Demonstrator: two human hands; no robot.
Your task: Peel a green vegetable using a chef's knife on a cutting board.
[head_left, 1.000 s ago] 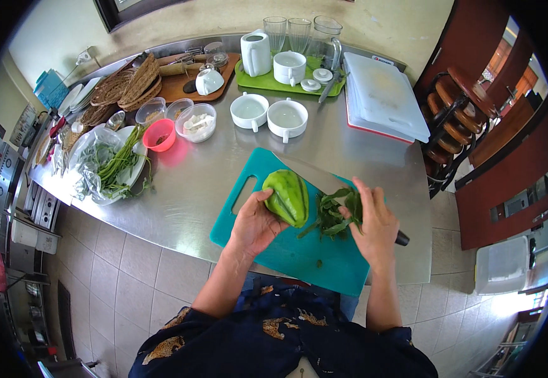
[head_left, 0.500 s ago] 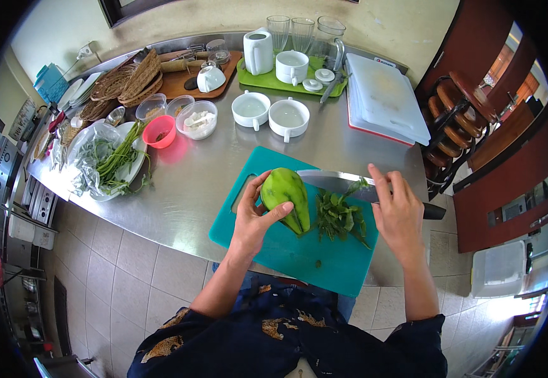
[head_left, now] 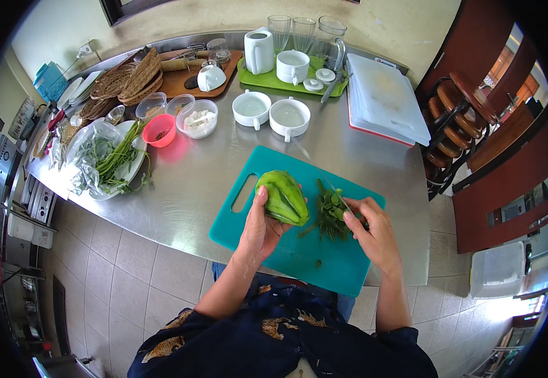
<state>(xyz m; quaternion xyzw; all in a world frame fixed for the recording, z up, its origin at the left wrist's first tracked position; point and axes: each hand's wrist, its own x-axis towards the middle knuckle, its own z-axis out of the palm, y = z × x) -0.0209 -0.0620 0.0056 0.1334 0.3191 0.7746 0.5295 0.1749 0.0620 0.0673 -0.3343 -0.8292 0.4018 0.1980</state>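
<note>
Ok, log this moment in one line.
left hand: holds fruit | right hand: holds knife | greens: on board

The fruit [head_left: 285,200] is streaked green, the cutting board [head_left: 296,255] teal, the shirt [head_left: 236,343] leopard-patterned navy.

Dark navy short-sleeved shirt [head_left: 255,346] with tan spotted-cat prints [head_left: 164,348]; blue jeans [head_left: 346,308].

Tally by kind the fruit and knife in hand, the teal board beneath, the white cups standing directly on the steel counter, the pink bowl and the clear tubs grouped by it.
Green fruit: 1
Knife: 1
Teal cutting board: 1
White cups: 2
Pink bowl: 1
Clear tubs: 3
Total: 9
</note>
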